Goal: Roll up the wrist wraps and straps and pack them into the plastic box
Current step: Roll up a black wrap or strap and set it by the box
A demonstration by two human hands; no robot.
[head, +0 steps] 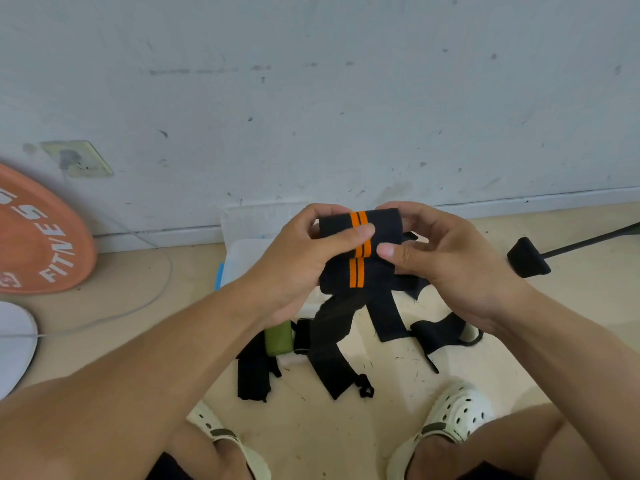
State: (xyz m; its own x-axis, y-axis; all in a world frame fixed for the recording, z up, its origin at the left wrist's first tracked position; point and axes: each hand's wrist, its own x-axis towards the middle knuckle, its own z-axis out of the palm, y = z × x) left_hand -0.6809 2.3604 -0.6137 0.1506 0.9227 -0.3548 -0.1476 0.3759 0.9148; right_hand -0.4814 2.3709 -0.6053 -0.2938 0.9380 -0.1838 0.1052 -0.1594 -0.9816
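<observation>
Both hands, left hand (294, 258) and right hand (450, 261), pinch the black-and-orange wrist wrap (360, 233) with curled fingers.

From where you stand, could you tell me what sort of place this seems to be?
Probably a home gym or a gym's corner: an orange weight plate marked with fitness lettering leans at the wall, a black and orange wrist wrap is in both hands, and more black straps lie on the floor.

Wrist wrap (360, 237) matt woven cloth; plastic box (242, 254) translucent; clogs (457, 414) smooth.
</observation>
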